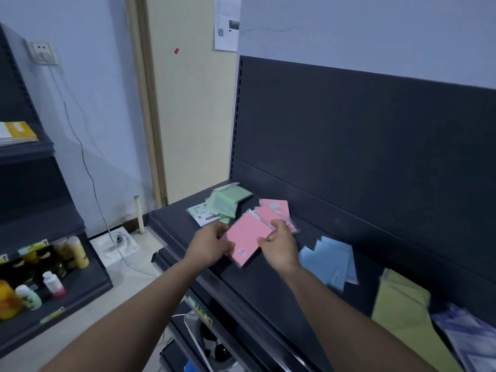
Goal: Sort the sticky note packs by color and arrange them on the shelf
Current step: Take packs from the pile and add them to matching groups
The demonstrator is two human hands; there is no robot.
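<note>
Both my hands hold one pink sticky note pack (245, 238) just above the dark shelf (268, 285). My left hand (210, 244) grips its left edge and my right hand (280, 245) pinches its right side. More pink packs (276, 209) lie right behind it on the shelf. Green packs (228, 204) are piled at the shelf's far left end. Blue packs (331, 260) lie to the right of my right hand. Further right are yellow packs (400, 307) and purple packs (467, 336).
The shelf's dark back panel (362, 135) rises behind the packs. A second shelf unit (40, 277) on the left holds bottles. A cable (88, 170) runs from a wall socket to the floor. Lower shelves (204, 339) hold goods below.
</note>
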